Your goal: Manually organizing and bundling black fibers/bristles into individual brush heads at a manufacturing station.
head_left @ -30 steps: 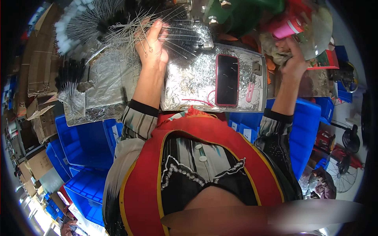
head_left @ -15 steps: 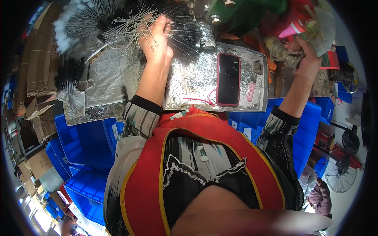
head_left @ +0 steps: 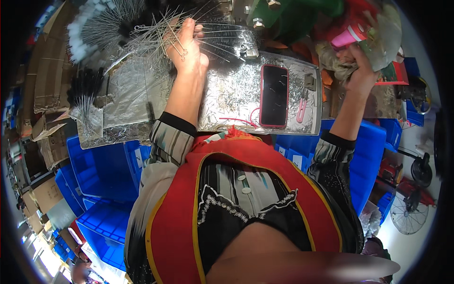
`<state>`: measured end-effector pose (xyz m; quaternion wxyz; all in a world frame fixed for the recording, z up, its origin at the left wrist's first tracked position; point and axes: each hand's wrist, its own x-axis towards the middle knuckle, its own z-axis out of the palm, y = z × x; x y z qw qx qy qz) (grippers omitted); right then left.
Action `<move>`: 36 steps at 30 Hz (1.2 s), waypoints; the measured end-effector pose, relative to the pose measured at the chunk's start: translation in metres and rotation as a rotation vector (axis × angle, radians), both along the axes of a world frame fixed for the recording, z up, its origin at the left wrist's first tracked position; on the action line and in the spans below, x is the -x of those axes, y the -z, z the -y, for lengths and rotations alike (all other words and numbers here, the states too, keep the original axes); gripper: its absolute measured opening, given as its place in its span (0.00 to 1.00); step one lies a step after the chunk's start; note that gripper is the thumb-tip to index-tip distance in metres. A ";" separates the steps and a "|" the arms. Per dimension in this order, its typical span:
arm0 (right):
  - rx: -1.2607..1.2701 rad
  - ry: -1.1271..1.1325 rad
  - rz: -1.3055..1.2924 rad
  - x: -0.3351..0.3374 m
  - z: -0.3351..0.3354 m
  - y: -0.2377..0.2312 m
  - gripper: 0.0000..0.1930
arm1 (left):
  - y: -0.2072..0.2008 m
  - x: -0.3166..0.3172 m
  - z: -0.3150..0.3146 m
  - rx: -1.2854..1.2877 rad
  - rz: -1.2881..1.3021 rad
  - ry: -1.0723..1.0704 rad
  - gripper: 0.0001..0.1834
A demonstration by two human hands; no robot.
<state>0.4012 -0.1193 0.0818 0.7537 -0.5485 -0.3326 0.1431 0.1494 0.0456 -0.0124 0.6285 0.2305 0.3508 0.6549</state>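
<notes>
My left hand (head_left: 188,52) is closed around a bundle of thin wire brushes (head_left: 163,35). Their looped wire ends fan out to the left, and dark bristles, partly blurred, stick out to the right over the tray. At the upper right my right hand (head_left: 363,73) has its fingers curled on a crumpled beige, cloth-like thing (head_left: 347,68). A pink tapered thing (head_left: 349,37) lies right against those fingers; whether they hold it too is unclear.
Between my hands, a metal tray (head_left: 227,102) strewn with wire bits carries a red-edged phone (head_left: 274,94) and pink snips (head_left: 301,109). More brushes (head_left: 111,23) pile up at the upper left. Green machinery (head_left: 302,19) with bolts stands at the back. Blue bins (head_left: 101,165) sit below the table.
My right hand has shifted slightly left with the crumpled thing, and the pink thing beside it has tilted. My left hand stays in place; the bristles at its right look more blurred.
</notes>
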 end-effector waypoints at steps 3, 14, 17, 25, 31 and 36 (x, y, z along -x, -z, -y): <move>0.189 0.068 0.030 0.009 0.000 -0.020 0.06 | 0.002 0.000 -0.002 0.035 0.005 -0.057 0.12; 0.175 0.060 -0.031 0.001 0.000 -0.004 0.08 | 0.005 -0.005 -0.007 -0.029 -0.014 -0.124 0.12; 0.254 0.067 0.022 0.006 0.001 -0.021 0.08 | 0.002 -0.006 -0.005 -0.010 -0.006 -0.143 0.13; -0.183 -0.040 0.350 -0.016 -0.018 0.064 0.06 | -0.002 -0.006 -0.010 0.007 -0.030 -0.186 0.14; 0.165 0.057 0.012 0.006 -0.001 -0.011 0.09 | 0.002 -0.007 -0.018 0.019 -0.021 -0.235 0.14; 0.179 0.044 0.035 0.008 0.000 -0.019 0.08 | 0.003 -0.010 -0.016 -0.007 0.004 -0.239 0.12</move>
